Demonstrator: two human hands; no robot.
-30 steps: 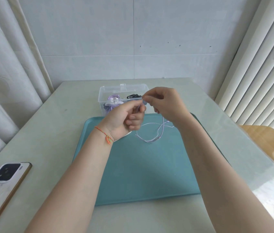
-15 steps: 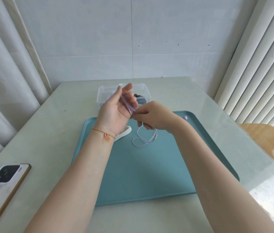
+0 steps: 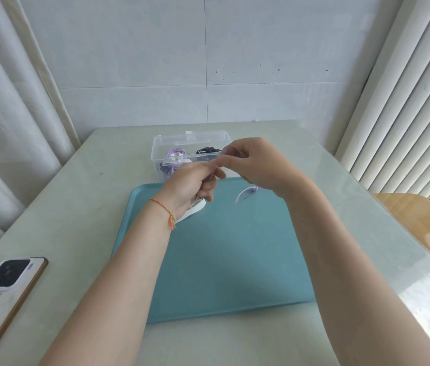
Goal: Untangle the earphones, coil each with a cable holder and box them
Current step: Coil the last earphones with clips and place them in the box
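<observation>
Both hands are up over the far end of the teal tray [image 3: 224,260], working a thin purple earphone cable [image 3: 245,193]. The left hand [image 3: 190,186] has its fingers curled in, and some of the cable seems bunched inside them, though I can't really see how much. The right hand [image 3: 256,165] pinches the cable between thumb and fingertip just above the left one, and a short loop of it dangles below the right wrist, hanging over the tray.

Under the left wrist there's a white cable holder [image 3: 195,210] lying flat on the tray, partly hidden by the hand. An orange string bracelet [image 3: 162,210] sits on that wrist.

Just past the tray's far edge is a clear plastic box [image 3: 190,143], no lid on it, with a coiled purple earphone [image 3: 174,157] on its left side and a coiled black one [image 3: 207,150] on its right.

A phone [image 3: 5,283] lies camera-up on the pale surface [image 3: 76,207], way over at the near left, well apart from the tray.
</observation>
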